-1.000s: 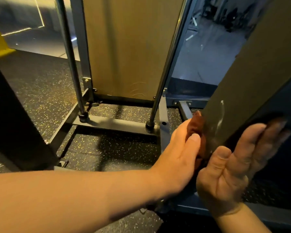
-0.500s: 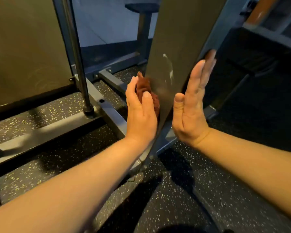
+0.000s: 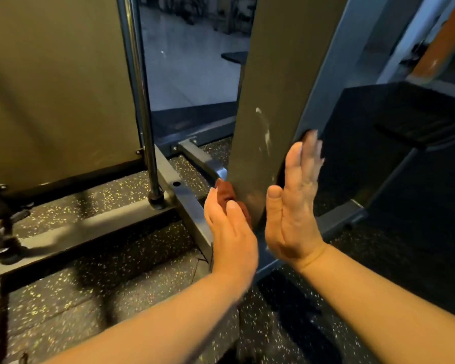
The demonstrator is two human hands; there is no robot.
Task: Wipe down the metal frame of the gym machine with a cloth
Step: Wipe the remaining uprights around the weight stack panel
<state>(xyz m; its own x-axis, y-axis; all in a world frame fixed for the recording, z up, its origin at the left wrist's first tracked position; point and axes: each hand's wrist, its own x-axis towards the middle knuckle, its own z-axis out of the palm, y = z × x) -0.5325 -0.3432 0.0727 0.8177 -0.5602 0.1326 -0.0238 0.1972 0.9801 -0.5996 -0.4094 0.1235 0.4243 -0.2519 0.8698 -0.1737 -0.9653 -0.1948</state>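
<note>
This is a gym. The floor (image 3: 116, 298) is black rubber matting with small yellow specks. On it stands the grey metal frame (image 3: 187, 206) of a training machine, with a chrome guide rod (image 3: 142, 101) and a flat cover panel (image 3: 58, 88). Farther behind, what looks like a padded seat (image 3: 234, 56) and more equipment (image 3: 192, 11) show dimly

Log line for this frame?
phase: wiping | left hand: presses cloth on frame post | right hand: open, flat at post's right face
</note>
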